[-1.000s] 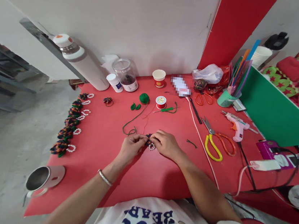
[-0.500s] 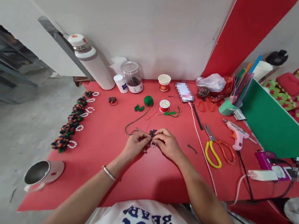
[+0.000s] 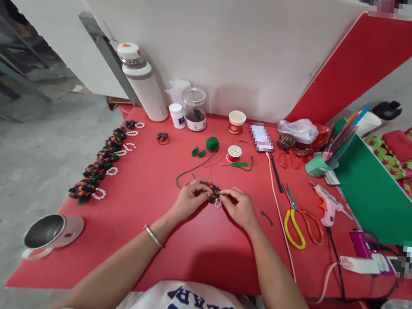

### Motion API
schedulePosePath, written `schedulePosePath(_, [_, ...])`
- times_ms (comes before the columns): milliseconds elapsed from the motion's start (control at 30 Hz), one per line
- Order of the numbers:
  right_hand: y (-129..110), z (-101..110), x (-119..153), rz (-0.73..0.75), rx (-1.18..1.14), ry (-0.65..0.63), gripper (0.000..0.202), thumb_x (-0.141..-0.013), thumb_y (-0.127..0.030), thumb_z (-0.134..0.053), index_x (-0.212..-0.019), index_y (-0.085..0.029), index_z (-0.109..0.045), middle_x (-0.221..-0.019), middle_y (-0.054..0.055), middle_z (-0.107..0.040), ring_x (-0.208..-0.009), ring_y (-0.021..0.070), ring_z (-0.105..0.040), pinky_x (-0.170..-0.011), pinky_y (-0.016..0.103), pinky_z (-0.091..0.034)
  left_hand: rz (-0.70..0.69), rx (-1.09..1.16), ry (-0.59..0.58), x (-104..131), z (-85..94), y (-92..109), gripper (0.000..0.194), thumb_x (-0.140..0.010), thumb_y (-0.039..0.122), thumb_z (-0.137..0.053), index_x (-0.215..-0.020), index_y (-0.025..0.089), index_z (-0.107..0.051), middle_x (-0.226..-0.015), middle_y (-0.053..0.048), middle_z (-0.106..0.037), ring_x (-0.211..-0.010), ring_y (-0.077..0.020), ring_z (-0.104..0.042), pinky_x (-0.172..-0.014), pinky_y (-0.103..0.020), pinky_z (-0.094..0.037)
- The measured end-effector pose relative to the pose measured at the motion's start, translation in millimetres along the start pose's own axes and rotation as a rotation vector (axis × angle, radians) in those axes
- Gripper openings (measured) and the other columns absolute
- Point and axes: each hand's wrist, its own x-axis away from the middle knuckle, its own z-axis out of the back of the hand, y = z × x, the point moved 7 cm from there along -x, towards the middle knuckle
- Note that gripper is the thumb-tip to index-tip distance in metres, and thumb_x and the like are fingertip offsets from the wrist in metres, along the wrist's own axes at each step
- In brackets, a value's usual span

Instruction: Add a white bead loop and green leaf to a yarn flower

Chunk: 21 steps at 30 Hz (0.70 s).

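Between my two hands is a small dark multicoloured crochet piece point(image 3: 215, 192) with a loop of pearl-like beads point(image 3: 217, 204) hanging toward me. My left hand point(image 3: 193, 198) pinches its left side between thumb and fingers. My right hand point(image 3: 239, 207) is closed on the right side, by the bead loop. Beyond the hands lie a green yarn ball point(image 3: 212, 144), two green crocheted leaves point(image 3: 198, 152), a spool of red thread point(image 3: 234, 153) and a green-handled crochet hook point(image 3: 240, 165). A green yarn strand trails close to my left hand.
Several crochet pieces with bead loops point(image 3: 107, 156) line the left edge, above a mug point(image 3: 54, 232). At right lie scissors point(image 3: 295, 220), a pink glue gun point(image 3: 327, 204) and cables. A bottle point(image 3: 144, 87), jar point(image 3: 194, 110) and paper cup point(image 3: 236, 122) stand at the back.
The camera view has shifted, so things on the table sit differently in the picture. My hands are slightly farther apart, and more of the crochet piece shows between them.
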Motion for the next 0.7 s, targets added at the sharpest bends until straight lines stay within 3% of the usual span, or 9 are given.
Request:
schedulePosePath(100, [-3.3, 1.7, 0.7, -0.003, 0.012, -0.003, 0.015, -0.091, -0.023, -0.06, -0.097, -0.021, -0.074, -0.086, 0.004, -0.07, -0.073, 0.0156, -0.063, -0.066, 0.026, -0.048, 0.0, 0.0, 0.017, -0.1, 0.8, -1.8, 0.01, -0.074, 0.025, -0.07, -0.069, 0.018, -0.076, -0.104, -0.012, -0.069, -0.098, -0.0243, -0.064, -0.092, -0.038, -0.048])
schedulePosePath(233, [-7.6, 10.5, 1.2, 0.014, 0.091, 0.121, 0.02, -0.093, -0.026, -0.058, -0.107, -0.022, -0.072, -0.106, 0.007, -0.064, -0.076, 0.0145, -0.061, -0.069, 0.027, -0.051, -0.006, 0.06, 0.109, 2.0, 6.1, -1.3, 0.009, -0.073, 0.021, -0.067, -0.073, 0.017, -0.075, -0.107, -0.012, -0.067, -0.094, -0.0218, -0.064, -0.08, -0.032, -0.051])
schedulePosePath(333, [-9.8, 13.7, 0.8, 0.017, 0.091, 0.151, 0.022, -0.096, -0.026, -0.053, -0.108, -0.022, -0.07, -0.105, 0.007, -0.064, -0.084, 0.0165, -0.063, -0.074, 0.028, -0.051, -0.059, 0.027, 0.186, 7.1, 10.8, 4.8, 0.009, -0.072, 0.017, -0.065, -0.076, 0.017, -0.073, -0.109, -0.012, -0.065, -0.09, -0.0197, -0.062, -0.07, -0.028, -0.049])
schedulePosePath(433, [-11.0, 16.0, 0.3, 0.015, 0.079, 0.096, 0.024, -0.095, -0.022, -0.051, -0.11, -0.022, -0.069, -0.103, 0.006, -0.067, -0.091, 0.0186, -0.064, -0.079, 0.03, -0.052, -0.126, -0.076, 0.208, 13.4, 11.3, 12.4, 0.009, -0.072, 0.014, -0.066, -0.078, 0.018, -0.071, -0.114, -0.011, -0.063, -0.077, -0.0146, -0.058, -0.06, -0.025, -0.044])
schedulePosePath(533, [-9.0, 16.3, 1.1, 0.016, 0.197, -0.027, 0.028, -0.087, -0.019, -0.06, -0.113, -0.023, -0.069, -0.105, 0.006, -0.067, -0.088, 0.0186, -0.064, -0.078, 0.03, -0.051, -0.184, -0.159, 0.195, 18.0, 8.6, 17.2, 0.008, -0.074, 0.015, -0.067, -0.079, 0.019, -0.071, -0.11, -0.009, -0.062, -0.062, -0.0096, -0.049, -0.056, -0.025, -0.041])
schedulePosePath(700, [-3.2, 17.5, 3.0, 0.03, 0.443, -0.102, 0.013, -0.081, -0.019, -0.068, -0.092, -0.023, -0.073, -0.1, 0.005, -0.066, -0.094, 0.0203, -0.063, -0.081, 0.031, -0.048, -0.293, -0.268, 0.184, 22.0, 1.5, 21.9, 0.007, -0.08, 0.018, -0.068, -0.082, 0.021, -0.074, -0.092, -0.007, -0.063, -0.068, -0.0134, -0.053, -0.062, -0.027, -0.043])
